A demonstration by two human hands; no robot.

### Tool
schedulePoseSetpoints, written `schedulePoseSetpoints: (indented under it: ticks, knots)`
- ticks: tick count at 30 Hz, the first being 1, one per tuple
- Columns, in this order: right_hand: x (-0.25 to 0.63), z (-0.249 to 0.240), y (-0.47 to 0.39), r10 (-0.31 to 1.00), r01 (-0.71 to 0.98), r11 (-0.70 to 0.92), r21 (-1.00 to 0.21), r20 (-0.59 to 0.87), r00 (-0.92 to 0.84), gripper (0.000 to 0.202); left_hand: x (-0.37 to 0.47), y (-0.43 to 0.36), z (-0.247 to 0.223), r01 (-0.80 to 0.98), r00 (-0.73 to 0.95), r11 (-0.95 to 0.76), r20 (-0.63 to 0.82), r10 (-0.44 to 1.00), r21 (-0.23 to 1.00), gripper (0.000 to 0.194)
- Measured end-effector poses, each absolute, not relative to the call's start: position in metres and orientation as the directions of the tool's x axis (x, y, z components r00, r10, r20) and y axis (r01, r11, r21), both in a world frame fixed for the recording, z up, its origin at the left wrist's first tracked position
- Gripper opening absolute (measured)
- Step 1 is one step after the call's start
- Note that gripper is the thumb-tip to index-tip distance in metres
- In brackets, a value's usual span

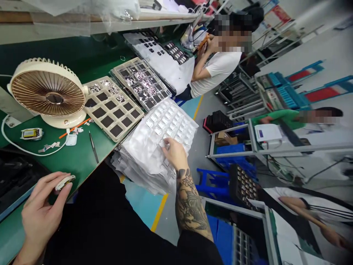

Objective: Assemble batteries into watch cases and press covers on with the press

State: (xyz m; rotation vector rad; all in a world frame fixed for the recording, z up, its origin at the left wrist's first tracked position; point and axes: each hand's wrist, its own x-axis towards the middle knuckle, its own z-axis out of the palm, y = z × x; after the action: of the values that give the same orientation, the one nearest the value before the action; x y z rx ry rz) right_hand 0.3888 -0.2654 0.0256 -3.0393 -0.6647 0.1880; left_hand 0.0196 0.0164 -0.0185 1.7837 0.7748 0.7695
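Observation:
At the lower left, my left hand pinches a small white device housing between thumb and fingers, above the bench edge. My right hand reaches over a stack of clear plastic trays, its thumb and fingertips closed on a small white plastic cover. Rows of similar white covers lie in the top tray. On the green bench, another white housing lies with a silver battery showing. Black tweezers rest near the bench edge.
A cream desk fan stands at the left, its white cable looping over the bench. Two compartment trays hold black pads and small pink-white parts. A co-worker in a white shirt sits beyond. Workstations with other people are at the right.

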Motion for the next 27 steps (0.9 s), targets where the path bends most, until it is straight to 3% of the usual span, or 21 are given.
schedulePoseSetpoints:
  ticks: [2,4,6,8,12,16,20,27]
  knots:
    - [0.394,0.018,-0.269,0.422,0.417,-0.907,-0.06,-0.113,0.9,0.04,0.017,0.018,-0.019,0.16,0.56,-0.267,0.135,0.817,0.95,0.023]
    - [0.394,0.021,-0.268,0.431,0.427,-0.901,-0.071,-0.064,0.9,0.048,0.014,0.019,-0.022,0.172,0.524,-0.118,0.011,0.852,0.978,0.027]
    - [0.387,0.033,-0.264,0.467,0.469,-0.874,-0.125,0.046,0.883,0.055,0.011,0.021,-0.024,0.181,0.475,0.038,-0.122,0.872,0.983,0.034]
    - [0.371,0.049,-0.255,0.54,0.576,-0.777,-0.254,0.202,0.817,0.051,0.012,0.02,-0.025,0.175,0.441,0.135,-0.2,0.875,0.975,0.044]
    - [0.318,0.056,-0.206,0.659,0.755,-0.266,-0.599,0.458,0.596,0.033,0.018,0.014,-0.019,0.068,0.436,0.223,-0.23,0.87,0.973,0.043]
    - [0.249,0.02,-0.121,0.739,0.556,0.218,-0.802,0.508,0.443,0.032,0.019,0.014,-0.017,-0.09,0.494,0.368,-0.279,0.823,0.925,0.047]
    - [0.19,-0.011,-0.05,0.819,0.381,0.383,-0.841,0.5,0.281,0.035,0.004,0.012,-0.009,-0.232,0.497,0.396,-0.242,0.833,0.888,0.049]
    - [0.165,-0.025,-0.009,0.856,0.396,0.495,-0.774,0.512,-0.07,0.047,-0.018,0.001,-0.003,-0.319,0.318,0.282,-0.179,0.931,0.905,0.042]
